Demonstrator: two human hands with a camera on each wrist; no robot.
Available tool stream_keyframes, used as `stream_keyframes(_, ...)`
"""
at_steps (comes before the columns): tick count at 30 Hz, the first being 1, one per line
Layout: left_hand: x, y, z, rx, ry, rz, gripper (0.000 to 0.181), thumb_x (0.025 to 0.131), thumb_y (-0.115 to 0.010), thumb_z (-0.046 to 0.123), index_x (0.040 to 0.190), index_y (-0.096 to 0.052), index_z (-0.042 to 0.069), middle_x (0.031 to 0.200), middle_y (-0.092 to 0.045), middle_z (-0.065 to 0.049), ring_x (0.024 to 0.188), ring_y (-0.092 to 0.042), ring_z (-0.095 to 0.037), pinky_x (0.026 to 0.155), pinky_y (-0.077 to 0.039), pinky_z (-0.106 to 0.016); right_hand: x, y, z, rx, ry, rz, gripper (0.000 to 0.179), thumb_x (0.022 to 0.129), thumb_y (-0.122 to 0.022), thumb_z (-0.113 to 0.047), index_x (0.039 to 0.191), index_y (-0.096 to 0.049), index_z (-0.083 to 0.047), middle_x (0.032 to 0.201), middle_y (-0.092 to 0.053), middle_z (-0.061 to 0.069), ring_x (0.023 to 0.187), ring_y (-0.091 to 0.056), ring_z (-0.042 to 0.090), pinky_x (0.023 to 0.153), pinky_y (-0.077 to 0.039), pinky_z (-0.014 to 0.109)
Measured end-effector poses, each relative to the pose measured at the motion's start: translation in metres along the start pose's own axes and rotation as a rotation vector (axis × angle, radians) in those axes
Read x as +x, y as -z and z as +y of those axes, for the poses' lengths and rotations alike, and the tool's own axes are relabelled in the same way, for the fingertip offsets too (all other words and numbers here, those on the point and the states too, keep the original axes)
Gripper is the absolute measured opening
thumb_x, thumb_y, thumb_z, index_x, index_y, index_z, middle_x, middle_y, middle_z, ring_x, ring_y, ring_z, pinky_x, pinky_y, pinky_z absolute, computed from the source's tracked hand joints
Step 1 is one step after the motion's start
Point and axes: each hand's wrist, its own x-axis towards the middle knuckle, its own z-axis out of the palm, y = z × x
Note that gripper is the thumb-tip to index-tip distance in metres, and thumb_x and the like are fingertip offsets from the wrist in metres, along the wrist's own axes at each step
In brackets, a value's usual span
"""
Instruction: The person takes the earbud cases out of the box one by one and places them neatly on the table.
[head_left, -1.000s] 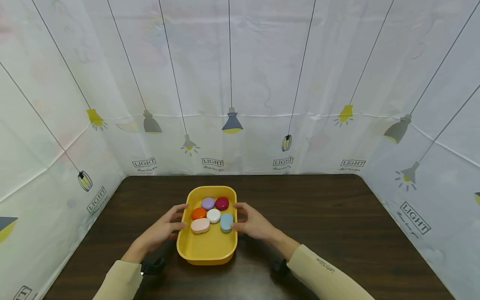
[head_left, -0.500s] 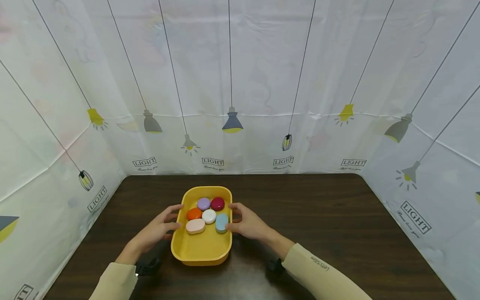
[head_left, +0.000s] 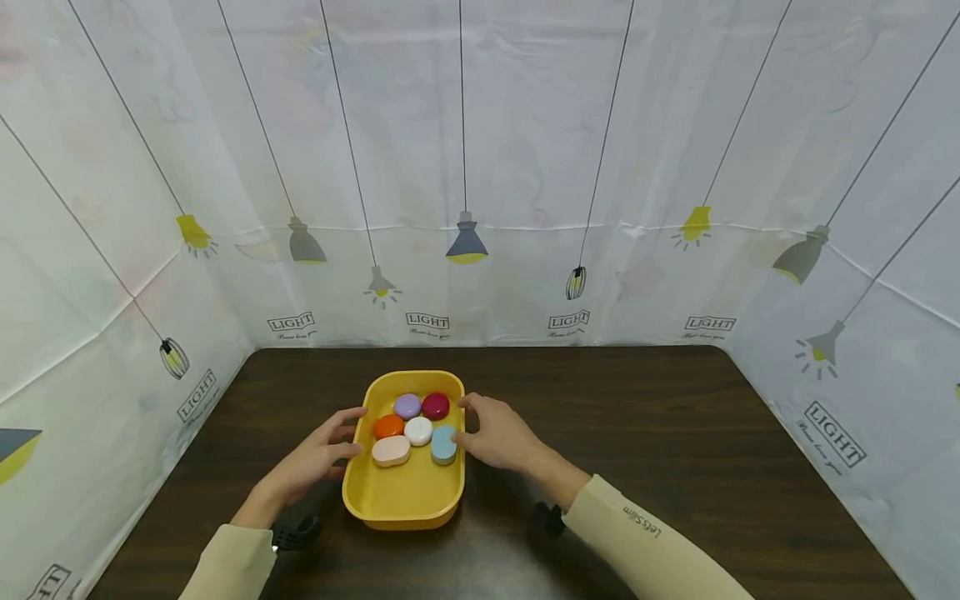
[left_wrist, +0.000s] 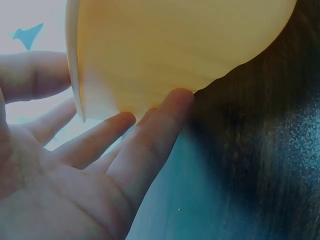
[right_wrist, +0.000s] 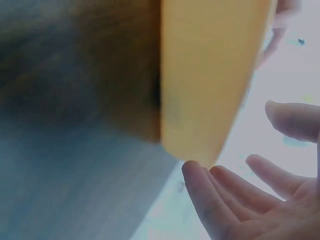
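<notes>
A yellow plastic bin (head_left: 403,492) stands on the dark table. Inside it lie smooth rounded pieces: a purple one (head_left: 407,407), a dark red one (head_left: 436,407), an orange one (head_left: 388,427) and a white one (head_left: 418,431). Nearer me are a pale pink oval (head_left: 391,451) and a light blue oval (head_left: 443,447). My left hand (head_left: 311,458) holds the bin's left side, thumb over the rim; in the left wrist view several fingers (left_wrist: 150,145) lie against the outer wall. My right hand (head_left: 498,433) is beside the right rim, its thumb apart from the wall (right_wrist: 205,75) in the right wrist view.
The dark wood-grain table (head_left: 637,467) stretches far to the right of the bin. A pale curtain (head_left: 517,167) printed with hanging lamps encloses the back and both sides. Black straps (head_left: 296,533) show at the wrists.
The bin slid slightly left with both hands between the first two frames, then stayed put. Since then my right hand has shifted a little away from me along the rim, its fingers loosened.
</notes>
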Motion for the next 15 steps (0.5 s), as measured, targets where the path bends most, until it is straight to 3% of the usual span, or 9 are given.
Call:
stream_keyframes(8,0.000,0.001,0.000,0.016,0.008,-0.008,0.063,0.102,-0.059,0.020,0.157,-0.030,0.023,0.160,-0.030,-0.023,0.141,-0.037,-0.047,0.101,-0.045,-0.066,0.006,0.011,-0.024,-0.172,0.002,0.011,0.048,0.092,-0.073,-0.032,0.133,-0.062,-0.009,0.130,-0.065,0.009,0.113,-0.061,0.025,0.101,-0.051,0.048)
stream_keyframes(15,0.001,0.001,-0.003,0.009,0.000,-0.015,0.061,0.103,-0.058,0.020,0.157,-0.031,0.023,0.161,-0.028,-0.023,0.141,-0.037,-0.047,0.100,-0.047,-0.063,0.009,0.010,-0.039,-0.295,0.067,0.006,0.040,0.093,-0.070,-0.034,0.126,-0.066,-0.011,0.119,-0.066,0.005,0.102,-0.058,0.022,0.092,-0.055,0.042)
